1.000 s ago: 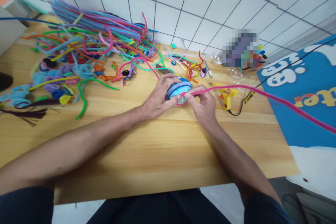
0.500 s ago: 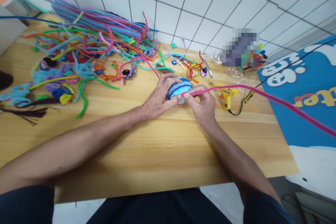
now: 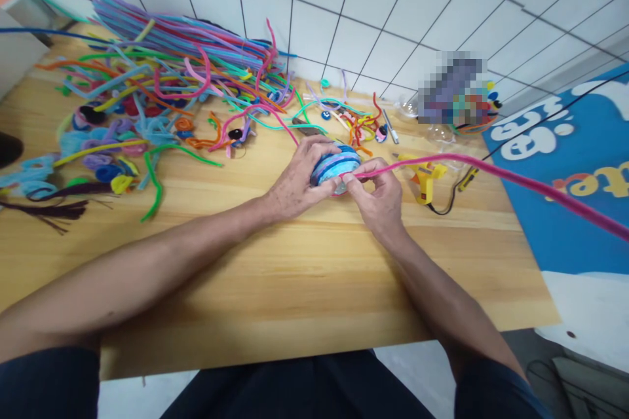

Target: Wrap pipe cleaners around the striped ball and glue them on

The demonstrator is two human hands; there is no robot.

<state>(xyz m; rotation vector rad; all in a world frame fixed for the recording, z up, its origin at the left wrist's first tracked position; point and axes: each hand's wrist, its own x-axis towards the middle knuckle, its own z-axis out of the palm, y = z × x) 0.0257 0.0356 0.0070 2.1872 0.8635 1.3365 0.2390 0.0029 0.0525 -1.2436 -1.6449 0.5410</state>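
Observation:
A ball wrapped in blue, light-blue and purple bands is held above the middle of the wooden table. My left hand curls around its left side, fingers over the top and thumb at the lower front. At the ball's lower right edge, my right hand pinches a long pink pipe cleaner between thumb and fingers. One end of it lies against the ball near my left thumb. The rest arcs away to the right, out of view. My palms hide part of the ball.
Bundled pipe cleaners lie at the back left, with loose bent pieces in front. A yellow glue gun with a black cord stands right of my hands. Clear balls sit near the tiled wall.
The free length of pink pipe cleaner at the right has risen slightly. Both hands and the ball hold nearly the same position.

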